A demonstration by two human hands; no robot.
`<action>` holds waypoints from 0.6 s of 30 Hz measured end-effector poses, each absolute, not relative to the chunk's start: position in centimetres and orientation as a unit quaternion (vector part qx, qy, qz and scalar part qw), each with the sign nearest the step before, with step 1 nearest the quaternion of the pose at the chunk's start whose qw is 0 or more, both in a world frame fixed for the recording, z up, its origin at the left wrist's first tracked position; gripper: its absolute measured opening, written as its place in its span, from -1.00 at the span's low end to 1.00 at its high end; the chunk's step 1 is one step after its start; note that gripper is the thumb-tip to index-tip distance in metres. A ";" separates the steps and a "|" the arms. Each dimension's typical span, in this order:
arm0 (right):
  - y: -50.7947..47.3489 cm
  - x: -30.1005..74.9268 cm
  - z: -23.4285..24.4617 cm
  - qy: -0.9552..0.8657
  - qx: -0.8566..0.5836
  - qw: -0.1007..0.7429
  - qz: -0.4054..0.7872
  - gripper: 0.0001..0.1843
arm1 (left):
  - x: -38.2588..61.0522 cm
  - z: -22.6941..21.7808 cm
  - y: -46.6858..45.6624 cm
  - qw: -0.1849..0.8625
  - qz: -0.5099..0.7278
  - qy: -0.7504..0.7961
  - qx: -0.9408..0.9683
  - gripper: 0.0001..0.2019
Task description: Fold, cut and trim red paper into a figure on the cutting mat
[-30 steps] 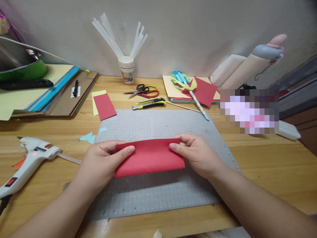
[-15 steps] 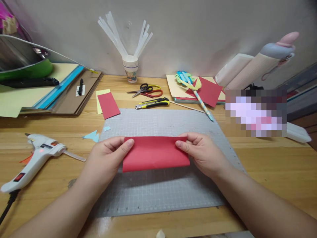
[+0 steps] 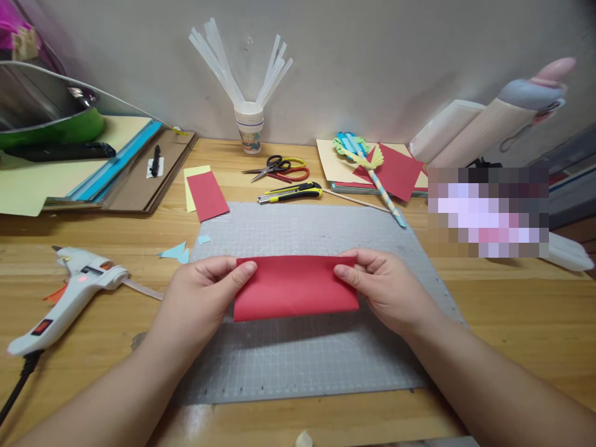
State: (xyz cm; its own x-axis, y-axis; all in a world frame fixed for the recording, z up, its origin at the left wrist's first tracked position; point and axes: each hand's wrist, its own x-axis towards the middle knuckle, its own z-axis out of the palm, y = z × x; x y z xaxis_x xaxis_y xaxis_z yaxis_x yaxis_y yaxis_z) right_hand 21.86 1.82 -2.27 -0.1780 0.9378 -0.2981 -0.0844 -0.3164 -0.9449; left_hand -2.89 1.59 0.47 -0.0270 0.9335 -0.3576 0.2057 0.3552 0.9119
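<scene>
A sheet of red paper [image 3: 296,285], its lower edge curved or folded over, is held up between my hands just above the grey cutting mat [image 3: 307,360]. At its left end, my left hand [image 3: 205,292] pinches the upper corner, thumb in front and fingers behind. My right hand [image 3: 386,285] grips the upper right corner the same way. The paper's back side is hidden from me. Small light blue paper scraps [image 3: 179,252] lie left of the mat, near my left hand.
A hot glue gun [image 3: 77,288] lies on the left. Behind the mat are a utility knife [image 3: 289,193], scissors [image 3: 274,168], red and yellow paper cards [image 3: 208,195] and a paper cup [image 3: 250,133] of glue sticks. A paper flower [image 3: 379,186] rests at the back right.
The whole view has shifted slightly, so things sit a little further right. My hands keep the same pinch on the red paper, which looks unchanged.
</scene>
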 end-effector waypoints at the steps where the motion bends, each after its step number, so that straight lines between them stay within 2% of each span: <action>1: 1.8 21.8 -2.3 -0.426 -0.501 0.403 0.637 -0.72 | -2.9 0.4 1.6 0.532 0.343 0.630 0.450 -0.64; 12: 1.8 21.9 -2.3 -0.430 -0.499 0.403 0.635 -0.73 | -3.1 0.2 1.5 0.514 0.336 0.643 0.457 -0.65; 18: 1.9 21.9 -1.9 -0.442 -0.512 0.369 0.638 -0.65 | -2.9 0.7 1.5 0.427 0.319 0.664 0.524 -0.65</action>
State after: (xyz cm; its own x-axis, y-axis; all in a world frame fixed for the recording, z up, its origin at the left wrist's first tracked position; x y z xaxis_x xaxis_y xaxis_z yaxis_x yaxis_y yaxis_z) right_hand 21.87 1.91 -1.89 -0.2038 0.9230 -0.3266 -0.0187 -0.3372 -0.9413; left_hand -2.87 1.53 0.65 -0.0861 0.9687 -0.2330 0.4233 0.2473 0.8716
